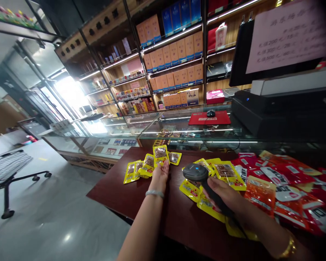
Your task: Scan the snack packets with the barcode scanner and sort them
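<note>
Yellow packets point(228, 170) lie in two groups on the dark red worktop point(116, 192), one towards its far left edge, the other nearer and to the right, partly under a handheld scanner point(194, 172). From where I stand, the right hand point(224, 194) is wrapped round the scanner's grip, the head turned leftward. The left hand point(161, 172) stretches to the far group, its fingers touching the topmost packet point(159, 153); whether they pinch it or merely rest on it, I can't tell. The two hands are apart.

I'd judge the step in hand to be dealing with single packets, scanner ready; the next move would call for steadying one and lining the scanner's face up with its printed code.

Each yellow packet has a clear window with brown pieces inside. Red packets point(296, 174) and orange packets point(260, 190), heaped on the right, hide their contents. Farther left, a glass display case point(89, 154) holds small packaged goods point(125, 142); tan boxes point(178, 50) line the far shelves point(174, 66).
</note>
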Motion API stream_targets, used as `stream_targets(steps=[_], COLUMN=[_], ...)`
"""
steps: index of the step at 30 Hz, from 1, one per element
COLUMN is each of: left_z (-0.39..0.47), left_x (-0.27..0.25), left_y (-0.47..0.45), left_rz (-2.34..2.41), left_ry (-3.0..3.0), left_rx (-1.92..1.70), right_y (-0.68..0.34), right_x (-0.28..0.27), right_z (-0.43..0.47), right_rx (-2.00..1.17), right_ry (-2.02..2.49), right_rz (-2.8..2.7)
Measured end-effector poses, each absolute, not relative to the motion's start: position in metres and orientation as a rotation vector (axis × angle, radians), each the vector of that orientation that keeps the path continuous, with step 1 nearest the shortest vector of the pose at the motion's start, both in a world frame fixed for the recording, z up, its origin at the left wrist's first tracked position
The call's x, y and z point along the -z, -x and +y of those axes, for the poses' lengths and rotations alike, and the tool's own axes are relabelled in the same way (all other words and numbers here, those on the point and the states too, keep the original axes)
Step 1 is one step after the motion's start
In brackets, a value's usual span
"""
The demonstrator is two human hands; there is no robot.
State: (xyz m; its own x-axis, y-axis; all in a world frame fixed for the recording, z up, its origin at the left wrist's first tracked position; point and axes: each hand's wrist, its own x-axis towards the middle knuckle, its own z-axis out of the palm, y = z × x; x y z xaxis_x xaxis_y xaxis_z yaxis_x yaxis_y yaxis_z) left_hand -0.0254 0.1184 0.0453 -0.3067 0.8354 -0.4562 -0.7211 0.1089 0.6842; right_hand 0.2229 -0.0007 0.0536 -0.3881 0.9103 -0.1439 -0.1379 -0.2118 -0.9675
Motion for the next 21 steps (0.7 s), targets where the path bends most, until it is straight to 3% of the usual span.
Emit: stream_targets(steps=[9,17,21], left_z=[0.02,0.015,0.026], left_x=[-0.03,-0.032,-0.023], left_y=[0.003,-0.01,-0.016], left_rz=[1.099,1.152,1.22], left_ry=[-0.162,-0.269,-0.67], left_rx=[-1.363,-1.332,-1.099], right_y=[-0.23,-0.23,-0.23], right_x=[-0.065,-0.062,-0.062], right_z=[-0.003,0.0,0.001], right_rx=[-1.657,-1.655,-1.656], right_ry=[1.0,0.968,0.973], right_rz=[-1.139,-1.068,-1.061])
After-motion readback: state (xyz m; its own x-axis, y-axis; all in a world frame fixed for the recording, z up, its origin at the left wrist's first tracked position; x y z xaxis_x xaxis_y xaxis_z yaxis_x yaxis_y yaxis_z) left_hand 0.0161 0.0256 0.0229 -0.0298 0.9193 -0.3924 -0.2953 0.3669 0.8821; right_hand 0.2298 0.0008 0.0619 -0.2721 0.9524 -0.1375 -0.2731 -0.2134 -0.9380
